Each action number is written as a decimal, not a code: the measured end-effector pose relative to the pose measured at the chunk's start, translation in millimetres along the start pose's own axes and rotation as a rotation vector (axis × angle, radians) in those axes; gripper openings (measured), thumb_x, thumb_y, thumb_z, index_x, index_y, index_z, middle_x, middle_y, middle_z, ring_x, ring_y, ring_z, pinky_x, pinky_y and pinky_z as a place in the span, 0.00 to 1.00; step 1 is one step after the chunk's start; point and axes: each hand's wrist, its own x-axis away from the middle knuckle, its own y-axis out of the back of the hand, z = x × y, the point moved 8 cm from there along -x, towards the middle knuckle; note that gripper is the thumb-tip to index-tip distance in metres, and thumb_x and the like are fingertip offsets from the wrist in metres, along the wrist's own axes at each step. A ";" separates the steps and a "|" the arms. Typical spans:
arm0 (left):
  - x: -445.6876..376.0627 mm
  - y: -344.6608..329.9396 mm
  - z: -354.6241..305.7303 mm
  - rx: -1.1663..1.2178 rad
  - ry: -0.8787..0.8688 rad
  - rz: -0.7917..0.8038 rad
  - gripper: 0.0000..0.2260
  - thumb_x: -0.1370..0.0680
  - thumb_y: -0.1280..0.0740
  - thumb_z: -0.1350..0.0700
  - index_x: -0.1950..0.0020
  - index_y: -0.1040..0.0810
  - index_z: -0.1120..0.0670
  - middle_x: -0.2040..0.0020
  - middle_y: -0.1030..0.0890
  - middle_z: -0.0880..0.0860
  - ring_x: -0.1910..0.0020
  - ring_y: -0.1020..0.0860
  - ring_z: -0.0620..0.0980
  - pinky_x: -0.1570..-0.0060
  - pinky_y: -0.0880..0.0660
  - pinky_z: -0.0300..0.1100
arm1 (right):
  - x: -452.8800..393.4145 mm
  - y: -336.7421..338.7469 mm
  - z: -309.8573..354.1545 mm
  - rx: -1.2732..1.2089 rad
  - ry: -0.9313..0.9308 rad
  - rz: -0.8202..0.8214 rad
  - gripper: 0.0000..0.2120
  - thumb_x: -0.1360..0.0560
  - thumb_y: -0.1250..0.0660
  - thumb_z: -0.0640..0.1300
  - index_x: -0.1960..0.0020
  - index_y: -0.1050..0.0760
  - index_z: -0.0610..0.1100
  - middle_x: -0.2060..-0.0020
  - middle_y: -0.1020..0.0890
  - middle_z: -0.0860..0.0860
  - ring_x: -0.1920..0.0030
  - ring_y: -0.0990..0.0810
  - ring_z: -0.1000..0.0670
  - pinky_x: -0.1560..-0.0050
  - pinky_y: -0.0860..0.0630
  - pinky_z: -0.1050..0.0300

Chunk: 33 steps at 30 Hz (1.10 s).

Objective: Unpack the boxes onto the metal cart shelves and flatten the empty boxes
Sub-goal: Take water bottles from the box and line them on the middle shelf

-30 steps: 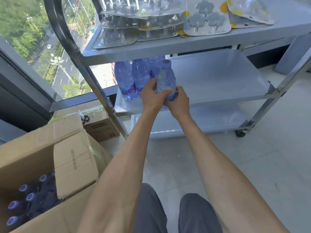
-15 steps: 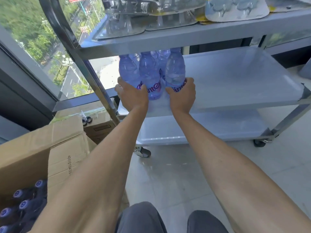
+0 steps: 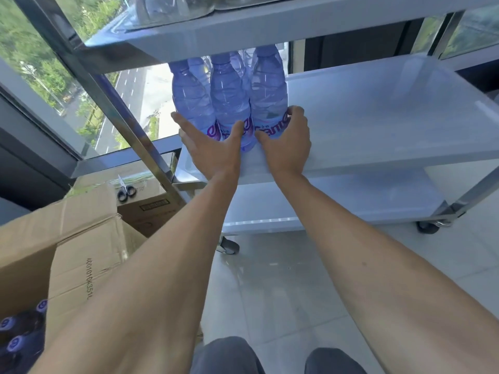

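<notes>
A group of water bottles (image 3: pixel 229 103) with purple labels stands upright at the left end of the middle shelf (image 3: pixel 378 122) of the metal cart (image 3: pixel 151 155), close together, with three in the front row and more behind them. The left hand (image 3: pixel 213 149) reaches to the bottles from the front; its fingers are rather straight and spread, the long fingers lie along the lower part of the left bottle and the thumb rests against the middle one, so this grip is spread and touches the bottles but does not close around any of them. The right hand (image 3: pixel 289 144) is on the right bottle; its fingers curl around the right side of the label and the thumb presses on the front, so this grip closes on that bottle low down. The top shelf (image 3: pixel 270 28) hangs just above the bottle caps and carries some clear plastic packs, which are cut off by the edge of the view. Under the middle shelf there is the bottom shelf (image 3: pixel 337 203), and two wheels of the cart stand on the tiled floor (image 3: pixel 270 292). At the lower left an open cardboard box (image 3: pixel 70 247) stands on the floor, and dark bottle caps (image 3: pixel 16 344) show inside it. Behind it is a smaller closed box (image 3: pixel 151 201) with scissors (image 3: pixel 125 190) lying on its top. Beyond the cart a large window (image 3: pixel 35 63) shows trees and a road far below.
</notes>
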 end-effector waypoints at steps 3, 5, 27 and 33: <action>-0.6 1.7 -0.1 -0.018 0.004 0.026 0.55 0.32 0.23 0.41 0.19 0.59 0.48 0.20 0.44 0.57 0.23 0.39 0.56 0.29 0.36 0.49 | 3.0 0.1 -1.4 0.003 -0.018 0.014 0.33 0.35 0.21 0.52 0.36 0.31 0.44 0.43 0.22 0.48 0.42 0.22 0.46 0.42 0.24 0.47; 1.2 4.0 -1.1 -0.044 0.004 0.070 0.56 0.31 0.23 0.41 0.19 0.60 0.48 0.20 0.46 0.58 0.22 0.41 0.56 0.30 0.36 0.49 | 8.3 3.7 -2.3 0.020 -0.015 0.020 0.35 0.34 0.21 0.50 0.32 0.31 0.43 0.41 0.22 0.46 0.41 0.23 0.44 0.40 0.25 0.49; 25.2 427.7 178.8 -0.806 0.356 0.143 0.12 0.25 0.35 0.56 0.42 0.22 0.55 0.43 0.19 0.59 0.45 0.22 0.61 0.52 0.28 0.46 | 316.8 -79.3 186.3 -0.048 0.154 0.584 0.10 0.26 0.37 0.35 0.47 0.21 0.41 0.51 0.19 0.46 0.51 0.22 0.47 0.50 0.27 0.56; 65.6 500.5 253.4 -0.727 0.628 0.109 0.13 0.26 0.35 0.61 0.42 0.20 0.57 0.40 0.20 0.61 0.40 0.23 0.62 0.45 0.26 0.47 | 456.2 -161.8 223.2 0.031 0.170 1.228 0.14 0.23 0.39 0.34 0.42 0.19 0.40 0.46 0.18 0.42 0.44 0.20 0.42 0.43 0.23 0.52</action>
